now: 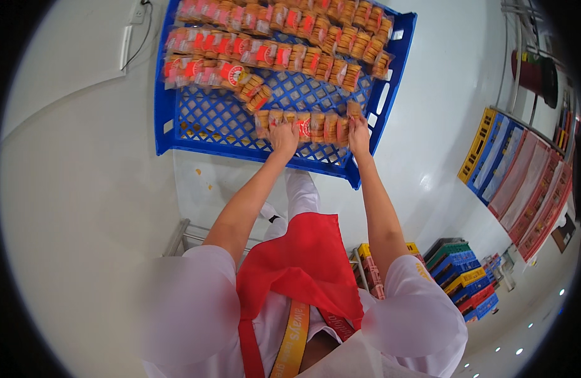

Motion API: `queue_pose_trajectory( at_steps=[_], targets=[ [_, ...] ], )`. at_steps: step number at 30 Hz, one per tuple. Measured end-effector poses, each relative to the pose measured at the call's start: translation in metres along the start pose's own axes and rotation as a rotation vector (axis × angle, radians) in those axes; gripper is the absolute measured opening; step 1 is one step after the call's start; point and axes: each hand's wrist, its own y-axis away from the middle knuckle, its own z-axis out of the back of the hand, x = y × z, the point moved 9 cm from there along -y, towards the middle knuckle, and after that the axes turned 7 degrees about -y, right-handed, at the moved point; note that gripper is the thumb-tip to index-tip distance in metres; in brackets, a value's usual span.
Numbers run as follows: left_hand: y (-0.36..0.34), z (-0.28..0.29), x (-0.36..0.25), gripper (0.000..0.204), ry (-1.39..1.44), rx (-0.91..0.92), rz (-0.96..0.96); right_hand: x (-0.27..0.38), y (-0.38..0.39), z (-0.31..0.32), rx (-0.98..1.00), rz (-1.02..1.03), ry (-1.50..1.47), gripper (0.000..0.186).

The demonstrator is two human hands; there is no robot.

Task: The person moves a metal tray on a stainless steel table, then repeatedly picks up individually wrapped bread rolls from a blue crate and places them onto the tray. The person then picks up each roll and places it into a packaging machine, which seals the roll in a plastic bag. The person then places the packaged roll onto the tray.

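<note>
A wide blue plastic crate [159, 120] with a lattice floor holds rows of clear packs of round, golden-brown biscuits [265, 53] with red labels across its far part. Nearer to me, a short row of the same biscuit packs [317, 128] runs left to right over the near part of the crate. My left hand [284, 138] is closed on this row towards its left end. At the right end, beside the crate's right wall, my right hand [360, 134] grips the last packs. Some fingers of both hands are hidden behind the packs.
A pale wall [70, 170] stands close on the left, with a cable on it. Stacked coloured crates [463, 277] stand at the lower right, and more crates [517, 183] farther right by a metal rack. Metal rails [186, 236] show beside my legs.
</note>
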Motion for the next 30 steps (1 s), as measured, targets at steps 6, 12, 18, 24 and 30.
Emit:
queue_pose_trajectory(
  at_steps=[6,12,18,24,30],
  targets=[
    [0.055,0.081,0.021,0.035,0.119,-0.119,0.142,0.076,0.035,0.022,0.097,0.015,0.006,0.035],
    [0.147,0.238,0.067,0.03,0.164,-0.356,0.253,0.228,0.081,0.037,0.222,0.261,0.014,0.034],
    [0.343,0.418,0.169,0.031,0.16,-0.813,0.61,0.486,0.199,-0.002,0.441,0.811,0.046,0.033],
    [0.591,0.485,0.289,0.035,0.064,-1.161,1.134,0.692,0.436,-0.127,0.989,1.166,-0.148,0.032],
    [0.903,0.429,0.361,0.041,0.093,-1.124,1.702,0.737,0.81,-0.177,1.206,1.619,-0.089,0.031]
  ],
)
